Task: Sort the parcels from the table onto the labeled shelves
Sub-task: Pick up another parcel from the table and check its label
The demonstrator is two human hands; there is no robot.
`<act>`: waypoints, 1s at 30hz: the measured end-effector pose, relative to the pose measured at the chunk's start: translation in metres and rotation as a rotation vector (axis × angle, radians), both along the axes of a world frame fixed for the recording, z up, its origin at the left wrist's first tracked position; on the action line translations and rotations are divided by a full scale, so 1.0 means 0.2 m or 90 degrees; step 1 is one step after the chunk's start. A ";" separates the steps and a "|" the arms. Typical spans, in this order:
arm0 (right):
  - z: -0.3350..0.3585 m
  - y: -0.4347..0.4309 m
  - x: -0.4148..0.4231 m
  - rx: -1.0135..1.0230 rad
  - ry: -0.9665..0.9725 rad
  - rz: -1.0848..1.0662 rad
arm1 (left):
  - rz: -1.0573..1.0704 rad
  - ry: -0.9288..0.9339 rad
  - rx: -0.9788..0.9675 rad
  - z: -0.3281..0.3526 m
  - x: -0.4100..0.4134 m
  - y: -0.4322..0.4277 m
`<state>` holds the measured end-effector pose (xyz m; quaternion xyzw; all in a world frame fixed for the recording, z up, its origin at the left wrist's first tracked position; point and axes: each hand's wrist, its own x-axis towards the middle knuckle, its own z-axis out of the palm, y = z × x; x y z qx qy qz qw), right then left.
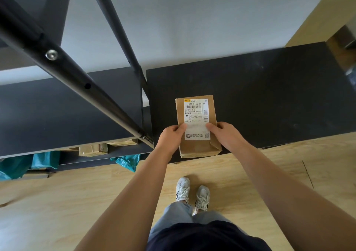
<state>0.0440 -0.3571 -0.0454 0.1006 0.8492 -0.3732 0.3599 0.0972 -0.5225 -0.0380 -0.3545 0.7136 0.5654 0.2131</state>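
Parcel: a brown cardboard box (198,127) with a white shipping label (196,119) facing up, resting on the dark shelf board (269,96), its near end at or just past the board's front edge.
Long axis: runs straight away from the person, front edge to wall, so a push along it would slide the parcel deeper onto the board.
Left hand (171,138): holds the near-left corner, thumb on top of the label, fingers wrapped down the side.
Right hand (224,133): holds the near-right corner the same way — thumb on the label, fingers down the flank.
Grip: both hands closed on the parcel's near end, roughly level with each other; neither is clearly nearer.
Direction: the bulk of the box lies ahead of the hands, toward the wall.
Step, as I judge it: setting the parcel onto this shelf, not yet released.
Right shelf contents: only this parcel shows on the board.
Left shelf (57,116): its top looks bare; below it, more brown boxes (92,149) and teal bags (38,163) — how many I cannot tell.
Shelf labels: none readable from here.
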 end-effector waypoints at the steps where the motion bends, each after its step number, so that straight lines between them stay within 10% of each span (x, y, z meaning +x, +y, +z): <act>1: 0.02 0.01 0.00 -0.015 0.003 -0.018 | 0.008 0.014 0.000 0.02 0.00 0.01; 30: 0.95 0.23 0.21 -0.411 0.220 -0.160 | 0.017 0.390 0.183 0.88 0.12 -0.04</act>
